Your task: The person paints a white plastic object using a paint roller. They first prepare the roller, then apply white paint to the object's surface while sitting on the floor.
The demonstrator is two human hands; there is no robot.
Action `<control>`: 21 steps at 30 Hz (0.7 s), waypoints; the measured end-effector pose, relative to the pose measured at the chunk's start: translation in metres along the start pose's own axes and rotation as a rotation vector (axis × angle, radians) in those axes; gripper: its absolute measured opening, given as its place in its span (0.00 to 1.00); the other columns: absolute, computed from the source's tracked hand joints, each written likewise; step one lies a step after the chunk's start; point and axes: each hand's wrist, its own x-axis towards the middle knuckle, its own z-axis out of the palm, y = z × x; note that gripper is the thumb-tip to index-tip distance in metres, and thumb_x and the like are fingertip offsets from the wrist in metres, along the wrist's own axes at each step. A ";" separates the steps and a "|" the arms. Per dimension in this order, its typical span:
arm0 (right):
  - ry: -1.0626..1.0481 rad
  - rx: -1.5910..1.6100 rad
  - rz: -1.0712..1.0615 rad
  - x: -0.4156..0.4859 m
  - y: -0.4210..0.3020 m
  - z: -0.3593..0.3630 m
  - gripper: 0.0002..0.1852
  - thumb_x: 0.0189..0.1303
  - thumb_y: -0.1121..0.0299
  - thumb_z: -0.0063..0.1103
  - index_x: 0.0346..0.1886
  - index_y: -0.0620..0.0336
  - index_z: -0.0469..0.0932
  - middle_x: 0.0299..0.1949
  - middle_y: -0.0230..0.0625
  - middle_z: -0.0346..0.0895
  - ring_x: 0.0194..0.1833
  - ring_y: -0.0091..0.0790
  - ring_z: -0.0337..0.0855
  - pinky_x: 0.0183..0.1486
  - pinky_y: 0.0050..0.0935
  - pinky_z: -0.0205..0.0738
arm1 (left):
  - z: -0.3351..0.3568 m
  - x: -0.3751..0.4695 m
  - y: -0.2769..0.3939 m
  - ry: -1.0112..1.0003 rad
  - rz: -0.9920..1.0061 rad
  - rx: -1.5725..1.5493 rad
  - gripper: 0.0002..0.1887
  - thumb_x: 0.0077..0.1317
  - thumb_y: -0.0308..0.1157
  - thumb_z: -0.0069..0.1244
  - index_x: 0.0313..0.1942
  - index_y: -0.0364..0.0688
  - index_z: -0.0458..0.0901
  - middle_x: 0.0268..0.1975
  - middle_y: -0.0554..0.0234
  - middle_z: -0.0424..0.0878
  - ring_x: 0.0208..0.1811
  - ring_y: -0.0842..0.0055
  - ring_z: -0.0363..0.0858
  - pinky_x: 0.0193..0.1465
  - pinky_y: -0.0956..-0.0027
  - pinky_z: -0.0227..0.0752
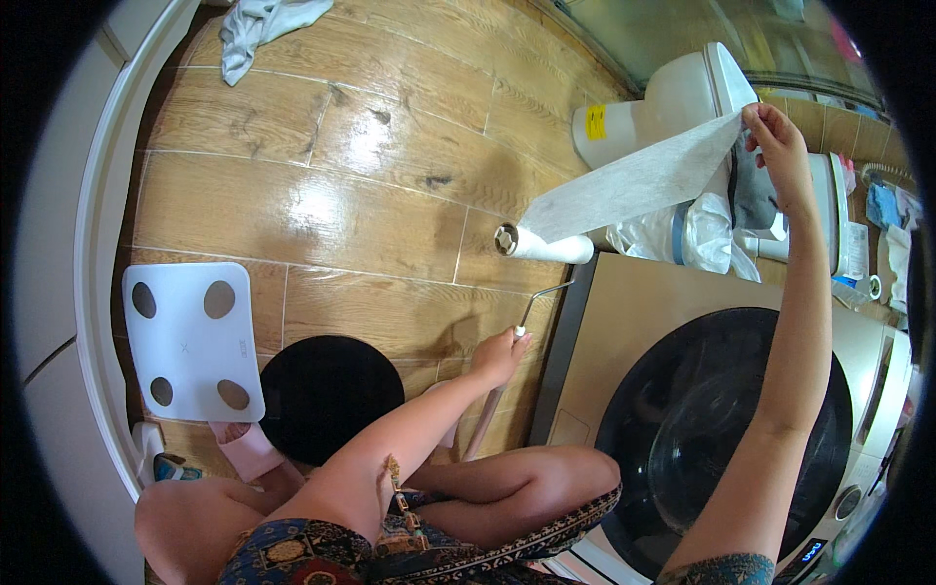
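My left hand (501,358) grips the handle (486,420) of a lint roller just below its white collar. A bent metal rod runs from the handle up to the white adhesive roll (552,248), which is held above the floor. From the roll, a long white sheet (636,179) stretches up and to the right, pulled taut. My right hand (779,146) pinches the sheet's far end between thumb and fingers, in front of the toilet. The sheet is still joined to the roll.
A front-loading washing machine (578,351) stands at the right. Behind it are a white toilet (676,88) and a bag-lined bin (680,234). At the left lie a white bathroom scale (194,336) and a round black object (333,398). A pale cloth (256,33) lies on the wood-look tiles.
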 end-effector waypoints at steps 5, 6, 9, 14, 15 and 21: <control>0.070 -0.089 -0.006 0.007 0.005 -0.019 0.11 0.62 0.59 0.51 0.40 0.54 0.76 0.29 0.19 0.71 0.27 0.13 0.66 0.27 0.15 0.55 | -0.009 0.001 -0.001 -0.064 -0.054 0.033 0.21 0.66 0.51 0.36 0.35 0.42 0.75 0.26 0.49 0.79 0.31 0.55 0.78 0.34 0.55 0.69; 0.050 -0.081 0.017 0.012 0.013 -0.028 0.11 0.62 0.59 0.51 0.40 0.53 0.76 0.28 0.18 0.70 0.28 0.14 0.65 0.27 0.15 0.55 | -0.008 -0.001 -0.007 -0.077 -0.057 0.057 0.21 0.66 0.51 0.36 0.34 0.41 0.75 0.26 0.48 0.79 0.30 0.55 0.78 0.34 0.55 0.68; 0.006 -0.121 0.105 0.011 0.034 -0.040 0.10 0.62 0.59 0.52 0.38 0.52 0.76 0.27 0.19 0.70 0.26 0.14 0.65 0.27 0.15 0.54 | -0.002 -0.024 -0.032 -0.123 0.003 0.025 0.22 0.66 0.50 0.36 0.32 0.39 0.74 0.26 0.46 0.78 0.29 0.54 0.77 0.33 0.55 0.67; -0.010 -0.169 0.299 0.003 0.103 -0.060 0.08 0.62 0.61 0.51 0.35 0.53 0.74 0.27 0.19 0.71 0.24 0.15 0.69 0.24 0.16 0.57 | 0.012 -0.051 -0.050 -0.131 0.006 -0.068 0.18 0.67 0.47 0.40 0.30 0.40 0.72 0.19 0.54 0.75 0.19 0.67 0.76 0.25 0.63 0.68; -0.002 -0.206 0.354 0.000 0.117 -0.069 0.07 0.62 0.62 0.51 0.34 0.53 0.74 0.27 0.19 0.71 0.24 0.15 0.70 0.23 0.16 0.57 | 0.019 -0.048 -0.053 -0.142 0.006 -0.090 0.18 0.67 0.47 0.39 0.29 0.40 0.71 0.18 0.56 0.74 0.18 0.69 0.75 0.24 0.63 0.68; 0.005 -0.525 0.564 0.001 0.212 -0.117 0.04 0.56 0.71 0.50 0.31 0.60 0.74 0.30 0.36 0.78 0.33 0.33 0.82 0.33 0.31 0.75 | 0.010 -0.031 -0.040 -0.249 -0.142 -0.153 0.20 0.66 0.49 0.39 0.30 0.40 0.73 0.18 0.53 0.75 0.21 0.62 0.77 0.26 0.59 0.67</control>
